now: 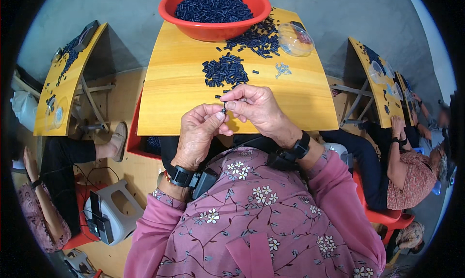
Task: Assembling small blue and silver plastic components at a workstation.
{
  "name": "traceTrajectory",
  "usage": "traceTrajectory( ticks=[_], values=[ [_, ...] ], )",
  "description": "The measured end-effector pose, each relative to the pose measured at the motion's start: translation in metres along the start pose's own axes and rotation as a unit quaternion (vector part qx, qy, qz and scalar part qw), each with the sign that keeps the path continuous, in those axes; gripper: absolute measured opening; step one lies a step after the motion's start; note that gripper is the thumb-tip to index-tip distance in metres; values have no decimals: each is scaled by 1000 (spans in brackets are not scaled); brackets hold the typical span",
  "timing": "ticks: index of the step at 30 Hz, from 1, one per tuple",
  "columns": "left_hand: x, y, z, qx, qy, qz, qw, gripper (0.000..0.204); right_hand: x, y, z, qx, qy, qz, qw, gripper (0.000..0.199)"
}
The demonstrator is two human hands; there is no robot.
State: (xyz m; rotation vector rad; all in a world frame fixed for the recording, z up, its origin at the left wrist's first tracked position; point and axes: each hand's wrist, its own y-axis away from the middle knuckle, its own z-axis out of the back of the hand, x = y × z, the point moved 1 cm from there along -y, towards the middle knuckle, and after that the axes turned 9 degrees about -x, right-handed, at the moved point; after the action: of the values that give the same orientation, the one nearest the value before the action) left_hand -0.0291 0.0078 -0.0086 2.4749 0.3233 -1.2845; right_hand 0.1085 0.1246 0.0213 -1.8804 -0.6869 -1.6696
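Note:
Over the near edge of the yellow table, my left hand (197,132) pinches a small black tubular piece (224,111) between thumb and fingertips. My right hand (259,109) meets it from the other side, thumb and forefinger closed at the upper end of that piece. Whether a second tiny part sits in the right fingertips is too small to tell. Just beyond the hands lies a loose pile of similar black pieces (225,70). To its right is a little heap of small silvery parts (283,70).
A red basin (213,32) full of black pieces stands at the far edge, with more spilled beside it (259,39). A clear round tub (296,41) is at the far right. Below the table's left side shows a red container (134,128). People sit at neighbouring tables on both sides.

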Motion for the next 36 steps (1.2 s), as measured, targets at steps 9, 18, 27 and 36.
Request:
traceTrajectory(
  ticks=[9,18,27,36],
  values=[
    [-4,2,-6,-5,20,12,1000,14,-5,1,1,-6,-11,-5,1000,16],
    [-2,2,-3,3,0,7,1000,15,-4,1,0,-6,28,44,999,12],
    [-2,5,-9,-7,-5,11,1000,12,-4,3,2,19,54,111,992,13],
    [0,10,-9,14,16,16,1000,10,7,12,0,30,71,120,990,7]
  ],
)
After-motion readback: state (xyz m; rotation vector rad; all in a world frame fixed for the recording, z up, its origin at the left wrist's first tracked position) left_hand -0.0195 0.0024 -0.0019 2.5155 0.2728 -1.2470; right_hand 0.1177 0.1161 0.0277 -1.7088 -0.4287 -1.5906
